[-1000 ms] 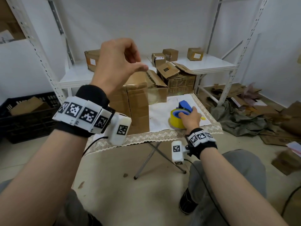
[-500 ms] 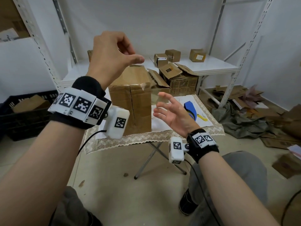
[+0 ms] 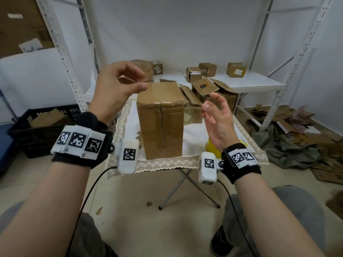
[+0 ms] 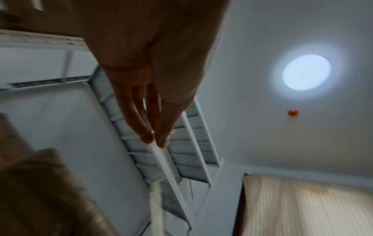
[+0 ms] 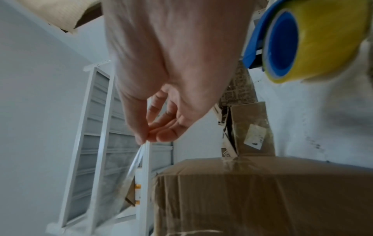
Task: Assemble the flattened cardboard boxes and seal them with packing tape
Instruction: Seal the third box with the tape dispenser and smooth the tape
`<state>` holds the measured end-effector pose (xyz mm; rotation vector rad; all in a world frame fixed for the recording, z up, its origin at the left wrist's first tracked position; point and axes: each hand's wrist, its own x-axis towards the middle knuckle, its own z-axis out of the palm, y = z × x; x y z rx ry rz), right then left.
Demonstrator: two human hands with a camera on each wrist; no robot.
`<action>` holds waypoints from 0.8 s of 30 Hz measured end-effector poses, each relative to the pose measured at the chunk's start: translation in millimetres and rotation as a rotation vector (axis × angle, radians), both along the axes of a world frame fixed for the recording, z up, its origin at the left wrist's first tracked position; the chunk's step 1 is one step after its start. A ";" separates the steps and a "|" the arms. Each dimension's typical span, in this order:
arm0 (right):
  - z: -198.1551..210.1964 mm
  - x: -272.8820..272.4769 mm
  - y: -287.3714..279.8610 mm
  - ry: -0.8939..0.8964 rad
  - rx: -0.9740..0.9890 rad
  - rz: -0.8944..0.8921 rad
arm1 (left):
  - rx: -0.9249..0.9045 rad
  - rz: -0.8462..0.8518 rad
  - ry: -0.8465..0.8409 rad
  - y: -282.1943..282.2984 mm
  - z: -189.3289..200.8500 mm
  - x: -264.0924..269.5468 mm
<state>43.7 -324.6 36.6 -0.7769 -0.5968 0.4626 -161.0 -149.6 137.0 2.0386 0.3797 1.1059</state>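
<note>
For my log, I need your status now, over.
Left hand and right hand each pinch tape strip. Box upright on table. Dispenser lies on table; nothing blocks box.

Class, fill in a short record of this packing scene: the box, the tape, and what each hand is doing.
Box: brown cardboard box, upright on the table, its near face showing an open seam
Left hand: raised beside the box top, pinching a clear tape strip
Right hand: raised right of the box, fingertips closing on the same strip in the right wrist view
Tape roll: yellow with a blue core, lying on the table, not held
Background: small boxes on the white shelf
</note>
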 end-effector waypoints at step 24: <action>14.8 -13.1 24.2 -0.393 -0.166 -0.178 | -0.104 0.095 -0.179 20.5 -77.4 -1.1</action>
